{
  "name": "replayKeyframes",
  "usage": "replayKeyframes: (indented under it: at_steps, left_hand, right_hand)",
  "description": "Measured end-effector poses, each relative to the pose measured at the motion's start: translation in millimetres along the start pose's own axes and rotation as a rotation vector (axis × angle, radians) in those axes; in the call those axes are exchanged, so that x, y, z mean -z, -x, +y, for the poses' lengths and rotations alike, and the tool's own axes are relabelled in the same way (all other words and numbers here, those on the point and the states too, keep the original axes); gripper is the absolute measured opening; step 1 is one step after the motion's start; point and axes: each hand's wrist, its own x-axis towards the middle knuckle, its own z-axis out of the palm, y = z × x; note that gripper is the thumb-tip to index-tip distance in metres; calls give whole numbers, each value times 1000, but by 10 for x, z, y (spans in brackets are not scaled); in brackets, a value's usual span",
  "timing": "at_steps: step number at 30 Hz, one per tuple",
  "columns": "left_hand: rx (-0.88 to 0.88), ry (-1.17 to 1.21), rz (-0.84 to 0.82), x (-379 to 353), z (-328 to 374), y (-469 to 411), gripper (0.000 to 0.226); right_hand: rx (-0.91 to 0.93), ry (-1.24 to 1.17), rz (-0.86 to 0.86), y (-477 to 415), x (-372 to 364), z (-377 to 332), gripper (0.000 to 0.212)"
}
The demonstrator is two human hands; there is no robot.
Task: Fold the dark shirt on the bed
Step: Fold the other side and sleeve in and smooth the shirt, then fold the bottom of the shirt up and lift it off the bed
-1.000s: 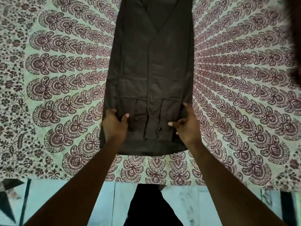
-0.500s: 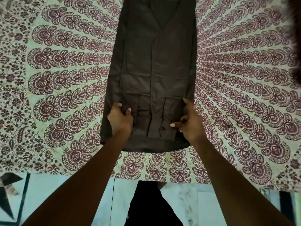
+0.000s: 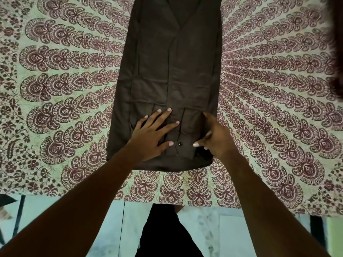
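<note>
Shirt first: your dark shirt [image 3: 172, 62] lies flat on the bed [image 3: 65, 80] as a long narrow strip with its sides folded inward. It runs from the top edge of the frame down to the lower middle. Your left hand [image 3: 150, 138] rests palm-down on its lower part, left of centre, fingers [image 3: 163, 115] straight and spread, grasping nothing. Your right hand [image 3: 219, 140] sits at the strip's lower right edge, thumb and curled fingers pinching the cloth there. Between your two thumbs a small button [image 3: 179, 144] shows. Below the bed's patterned cover, pale floor [image 3: 222, 229] fills the bottom of the frame.
</note>
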Motion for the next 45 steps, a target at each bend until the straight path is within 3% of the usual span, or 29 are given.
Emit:
replayKeyframes:
  at_steps: [3,6,9,12,17,21,25,30,33,35,40,42,45]
  left_hand:
    - [15,-10,0,-42,6,-4,67]
    - [15,-25,-6,-52,9,-14,68]
    - [6,-39,-9,-73,-3,-15,70]
    - [10,-45,5,-123,-14,-19,77]
    - [12,-72,8,-169,-42,-22,85]
    - [6,-21,-36,-158,-57,-42,83]
    - [13,-8,-78,-155,-48,-49,83]
    - [1,99,-126,46,-34,-36,76]
    - [23,138,-56,252,-205,175,66]
    - [-5,85,-105,337,-487,352,81]
    - [-134,-131,-392,509,-1167,641,132]
    - [-165,-162,-432,547,-1248,627,137]
    - [-246,-194,-377,587,-1325,555,127]
  right_hand:
    - [-8,113,36,4,105,91,98]
    - [53,344,186,53,66,80,64]
    - [359,475,351,24,-75,19,49]
    - [635,669,201,-114,-244,18,56]
    - [724,920,81,-225,-219,156,65]
    - [495,862,123,-276,-12,184,80]
    - [667,915,-37,-143,-113,208,75]
    - [588,772,51,-29,-83,125,63]
    - [575,833,-42,-28,65,227,112]
    - [607,896,-114,-64,217,361,125]
    - [772,1032,-270,-218,542,500,123]
    - [825,1065,-302,-270,647,447,120]
    - [862,1127,-289,-310,691,373,121]
